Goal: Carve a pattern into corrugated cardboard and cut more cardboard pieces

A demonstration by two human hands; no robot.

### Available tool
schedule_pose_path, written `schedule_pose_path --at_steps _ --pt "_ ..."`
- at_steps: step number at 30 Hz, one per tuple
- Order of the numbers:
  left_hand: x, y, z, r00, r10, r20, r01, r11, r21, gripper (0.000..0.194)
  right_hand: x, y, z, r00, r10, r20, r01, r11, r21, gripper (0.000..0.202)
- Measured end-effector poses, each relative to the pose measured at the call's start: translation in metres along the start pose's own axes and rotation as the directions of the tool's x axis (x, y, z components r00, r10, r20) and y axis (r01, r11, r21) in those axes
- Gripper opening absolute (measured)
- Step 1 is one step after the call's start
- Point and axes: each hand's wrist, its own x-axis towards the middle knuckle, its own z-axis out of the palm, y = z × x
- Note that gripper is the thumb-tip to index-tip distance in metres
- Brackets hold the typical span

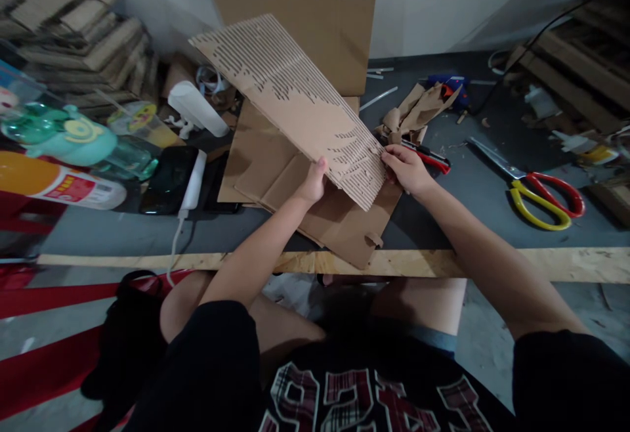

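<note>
A long piece of cardboard (290, 100) is held tilted above the table, its top paper partly peeled so that the corrugated ridges show. My left hand (314, 182) grips its near edge, thumb on top and the other fingers hidden beneath. At the right edge, the fingers of my right hand (404, 168) are pinched together on the cardboard; whether they also hold a scrap of paper I cannot see. Flat cardboard sheets (339, 222) lie below on the table. Just beyond my right hand is a red and black utility knife (433, 158).
Scissors (524, 186) with red and yellow handles lie right, below a blue glue gun (450, 87) and torn paper scraps (418, 107). Bottles (59, 179), a black phone (168, 179) and a white power bank (195, 179) sit left. Cardboard stacks (93, 31) stand at both sides.
</note>
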Motion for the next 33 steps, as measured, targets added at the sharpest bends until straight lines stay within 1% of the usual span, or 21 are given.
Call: schedule_pose_path --at_steps 5,8,10,13,15,16,17,19,21,22,24,25,26,27,28,29,31,32,33 --pt "0.0 -0.001 0.0 1.0 0.02 -0.004 -0.02 1.0 0.0 0.09 0.001 0.001 -0.001 1.0 0.003 -0.003 -0.003 1.0 -0.003 0.027" --pt "-0.003 0.005 0.006 1.0 0.009 -0.016 -0.009 1.0 -0.016 0.092 0.0 0.001 -0.002 1.0 -0.013 0.023 0.013 1.0 -0.023 0.03" --pt "-0.007 0.014 0.012 0.999 -0.033 -0.007 0.032 0.998 -0.056 0.094 -0.003 0.0 -0.001 0.997 -0.056 0.057 0.059 0.997 -0.046 0.037" --pt "-0.011 0.033 0.02 0.991 -0.12 0.055 0.126 0.984 -0.125 0.094 -0.007 -0.002 -0.001 0.983 -0.117 0.142 0.126 0.991 -0.055 0.05" --pt "-0.011 0.048 0.023 0.985 -0.155 0.077 0.166 0.974 -0.156 0.099 -0.009 -0.005 -0.001 0.971 -0.132 0.198 0.139 0.99 -0.021 0.058" --pt "-0.009 0.055 0.024 0.981 -0.172 0.088 0.183 0.971 -0.153 0.103 -0.009 -0.006 -0.001 0.969 -0.135 0.205 0.137 0.991 0.004 0.06" --pt "-0.007 0.063 0.023 0.982 -0.177 0.071 0.186 0.972 -0.143 0.106 -0.01 -0.008 -0.002 0.971 -0.137 0.196 0.133 0.991 0.029 0.062" --pt "-0.001 0.075 0.018 0.987 -0.158 -0.007 0.157 0.982 -0.104 0.106 -0.01 -0.012 -0.005 0.979 -0.136 0.151 0.128 0.99 0.059 0.064" --pt "0.007 0.081 0.007 0.987 -0.088 -0.133 0.082 0.995 -0.048 0.098 -0.009 -0.014 -0.008 0.983 -0.128 0.128 0.121 0.991 0.058 0.065" --pt "0.012 0.081 -0.001 0.98 -0.038 -0.195 0.033 0.999 -0.028 0.092 -0.009 -0.015 -0.009 0.984 -0.127 0.126 0.121 0.991 0.054 0.066" --pt "0.021 0.077 -0.018 0.957 0.031 -0.288 -0.033 0.999 0.0 0.077 -0.008 -0.016 -0.011 0.984 -0.141 0.11 0.136 0.989 0.049 0.067" --pt "0.025 0.073 -0.026 0.947 0.017 -0.32 -0.012 1.0 0.017 0.068 -0.008 -0.015 -0.012 0.984 -0.153 0.089 0.15 0.988 0.048 0.067" --pt "0.028 0.067 -0.034 0.944 -0.026 -0.329 0.046 0.997 0.055 0.058 -0.007 -0.015 -0.012 0.984 -0.166 0.056 0.164 0.985 0.047 0.067" --pt "0.03 0.062 -0.04 0.928 -0.009 -0.374 0.049 0.994 0.099 0.049 -0.006 -0.014 -0.013 0.984 -0.177 0.013 0.177 0.983 0.045 0.067" --pt "0.032 0.057 -0.044 0.911 0.02 -0.412 0.036 0.991 0.127 0.048 -0.005 -0.014 -0.014 0.982 -0.184 -0.035 0.186 0.982 0.037 0.067" --pt "0.033 0.052 -0.046 0.902 0.032 -0.43 0.031 0.99 0.139 0.049 -0.004 -0.013 -0.015 0.978 -0.188 -0.087 0.191 0.981 0.027 0.067" --pt "0.032 0.047 -0.045 0.89 0.046 -0.454 0.02 0.99 0.139 0.049 -0.004 -0.013 -0.016 0.964 -0.189 -0.185 0.196 0.98 0.019 0.068" --pt "0.032 0.047 -0.043 0.888 0.041 -0.458 0.022 0.991 0.132 0.047 -0.004 -0.014 -0.016 0.96 -0.187 -0.209 0.198 0.98 0.029 0.068" --pt "0.032 0.047 -0.039 0.885 0.035 -0.464 0.025 0.992 0.122 0.046 -0.005 -0.015 -0.015 0.961 -0.183 -0.207 0.197 0.979 0.049 0.069"
